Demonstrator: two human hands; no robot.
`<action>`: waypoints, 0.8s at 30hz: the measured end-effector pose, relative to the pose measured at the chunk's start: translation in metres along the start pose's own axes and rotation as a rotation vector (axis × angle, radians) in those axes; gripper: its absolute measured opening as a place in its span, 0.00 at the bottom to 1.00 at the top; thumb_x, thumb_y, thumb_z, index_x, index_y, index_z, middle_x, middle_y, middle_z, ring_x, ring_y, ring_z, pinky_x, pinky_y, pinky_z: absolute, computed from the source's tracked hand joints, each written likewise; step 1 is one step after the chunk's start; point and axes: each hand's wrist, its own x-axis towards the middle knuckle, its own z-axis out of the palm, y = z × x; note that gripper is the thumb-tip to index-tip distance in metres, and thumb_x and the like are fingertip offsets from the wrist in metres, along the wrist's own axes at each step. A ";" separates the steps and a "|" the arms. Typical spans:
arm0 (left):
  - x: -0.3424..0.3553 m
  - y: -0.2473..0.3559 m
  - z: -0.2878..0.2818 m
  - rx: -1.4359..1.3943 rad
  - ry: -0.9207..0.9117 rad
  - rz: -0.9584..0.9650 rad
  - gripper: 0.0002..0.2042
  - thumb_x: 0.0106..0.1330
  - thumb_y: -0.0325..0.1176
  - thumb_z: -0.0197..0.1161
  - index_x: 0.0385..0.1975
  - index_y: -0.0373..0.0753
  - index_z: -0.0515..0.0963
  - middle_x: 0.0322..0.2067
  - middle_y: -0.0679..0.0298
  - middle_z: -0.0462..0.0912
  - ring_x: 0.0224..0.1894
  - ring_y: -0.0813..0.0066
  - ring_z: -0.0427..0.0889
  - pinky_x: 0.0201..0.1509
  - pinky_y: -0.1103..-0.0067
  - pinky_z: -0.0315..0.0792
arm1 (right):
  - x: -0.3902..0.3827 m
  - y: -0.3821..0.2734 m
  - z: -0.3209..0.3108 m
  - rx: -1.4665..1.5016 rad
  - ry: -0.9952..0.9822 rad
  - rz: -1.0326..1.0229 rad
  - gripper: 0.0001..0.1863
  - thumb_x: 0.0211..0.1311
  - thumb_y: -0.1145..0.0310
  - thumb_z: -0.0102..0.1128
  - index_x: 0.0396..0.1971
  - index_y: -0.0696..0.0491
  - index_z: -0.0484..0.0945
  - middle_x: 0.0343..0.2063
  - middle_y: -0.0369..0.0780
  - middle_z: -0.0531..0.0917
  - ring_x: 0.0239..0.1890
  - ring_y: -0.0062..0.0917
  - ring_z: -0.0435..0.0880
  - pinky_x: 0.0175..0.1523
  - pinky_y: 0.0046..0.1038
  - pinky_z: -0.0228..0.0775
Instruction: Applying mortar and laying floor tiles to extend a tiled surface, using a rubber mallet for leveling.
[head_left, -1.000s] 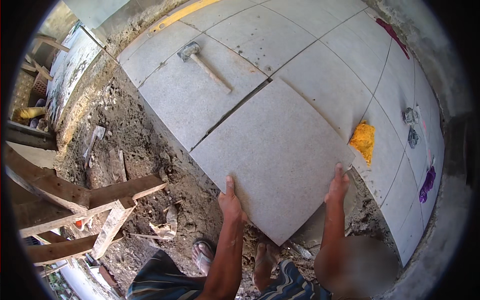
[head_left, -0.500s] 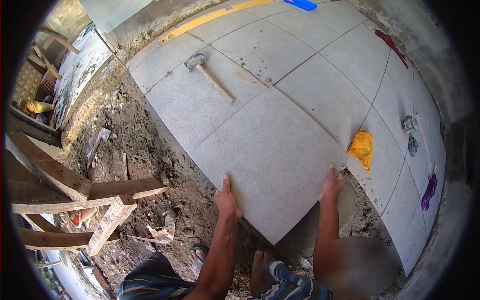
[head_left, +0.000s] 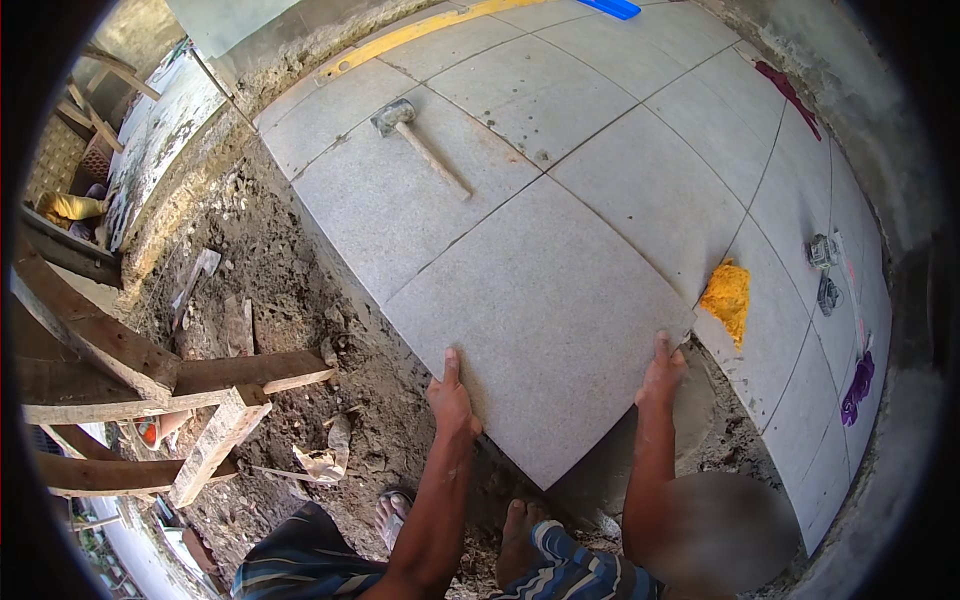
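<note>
A large grey floor tile (head_left: pixel 545 325) lies tilted over a bed of wet mortar (head_left: pixel 700 410), its far edges close to the laid tiles. My left hand (head_left: pixel 452 398) grips its near left edge, thumb on top. My right hand (head_left: pixel 664 368) holds its near right edge beside a yellow sponge (head_left: pixel 727 297). My bare feet (head_left: pixel 515 525) stand in the dirt just below the tile's near corner.
A rubber mallet (head_left: pixel 418 142) lies on the laid tiles (head_left: pixel 560 90) at the back. Rough soil and rubble (head_left: pixel 270 300) stretch to the left, with wooden planks (head_left: pixel 180 385) crossing it. Small items and purple rags (head_left: pixel 858 385) sit on the tiles at right, along a concrete wall.
The tile has been drawn a little toward me and lowered, both hands staying on its near edges. The view has tipped downward slightly.
</note>
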 end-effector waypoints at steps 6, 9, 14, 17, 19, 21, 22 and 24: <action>-0.001 0.001 0.002 0.040 0.053 -0.049 0.16 0.69 0.46 0.68 0.42 0.37 0.78 0.37 0.65 0.84 0.36 0.75 0.81 0.41 0.74 0.77 | 0.002 -0.003 0.001 -0.031 -0.013 -0.019 0.25 0.68 0.54 0.64 0.52 0.60 0.76 0.48 0.41 0.82 0.48 0.28 0.79 0.57 0.34 0.71; -0.002 0.003 0.003 0.036 0.068 -0.056 0.16 0.70 0.44 0.67 0.43 0.37 0.77 0.38 0.64 0.84 0.37 0.74 0.81 0.42 0.73 0.77 | 0.001 -0.009 0.003 -0.001 -0.008 -0.037 0.26 0.66 0.53 0.67 0.49 0.61 0.77 0.45 0.40 0.82 0.47 0.26 0.77 0.55 0.32 0.69; -0.007 0.007 0.004 0.032 0.070 -0.090 0.14 0.72 0.39 0.65 0.46 0.35 0.76 0.41 0.63 0.83 0.40 0.73 0.82 0.45 0.72 0.78 | 0.002 -0.025 0.003 -0.045 0.038 0.083 0.30 0.66 0.52 0.64 0.55 0.62 0.76 0.53 0.45 0.81 0.51 0.33 0.79 0.61 0.35 0.69; -0.010 0.008 0.002 -0.018 0.020 -0.079 0.13 0.73 0.36 0.63 0.48 0.35 0.75 0.43 0.63 0.83 0.42 0.73 0.82 0.47 0.72 0.78 | 0.005 -0.032 -0.001 0.032 -0.013 0.118 0.31 0.67 0.52 0.61 0.59 0.63 0.74 0.56 0.47 0.79 0.54 0.36 0.80 0.63 0.38 0.70; -0.012 0.008 -0.001 -0.027 0.023 -0.082 0.12 0.73 0.35 0.63 0.49 0.35 0.75 0.44 0.63 0.83 0.43 0.73 0.82 0.48 0.73 0.77 | 0.009 -0.034 -0.004 0.054 -0.033 0.164 0.31 0.67 0.53 0.60 0.60 0.63 0.73 0.57 0.47 0.79 0.55 0.37 0.80 0.63 0.39 0.70; -0.013 0.007 -0.004 -0.035 -0.046 0.016 0.12 0.73 0.34 0.62 0.50 0.34 0.73 0.46 0.62 0.82 0.46 0.74 0.80 0.51 0.76 0.74 | 0.011 -0.034 -0.007 0.102 -0.073 0.204 0.31 0.68 0.54 0.59 0.61 0.63 0.72 0.57 0.46 0.79 0.56 0.37 0.80 0.63 0.39 0.71; -0.014 0.006 -0.005 -0.020 -0.008 0.023 0.12 0.73 0.34 0.62 0.50 0.34 0.73 0.46 0.62 0.82 0.46 0.74 0.80 0.51 0.76 0.74 | 0.012 -0.033 -0.008 0.142 -0.084 0.210 0.30 0.68 0.55 0.59 0.61 0.63 0.72 0.57 0.46 0.79 0.56 0.38 0.80 0.63 0.40 0.71; -0.014 0.003 -0.004 0.024 0.033 0.061 0.13 0.74 0.33 0.61 0.50 0.33 0.71 0.48 0.60 0.81 0.48 0.75 0.78 0.53 0.77 0.71 | 0.013 -0.032 -0.008 0.173 -0.115 0.219 0.30 0.68 0.56 0.59 0.61 0.62 0.72 0.57 0.46 0.79 0.56 0.38 0.80 0.63 0.40 0.71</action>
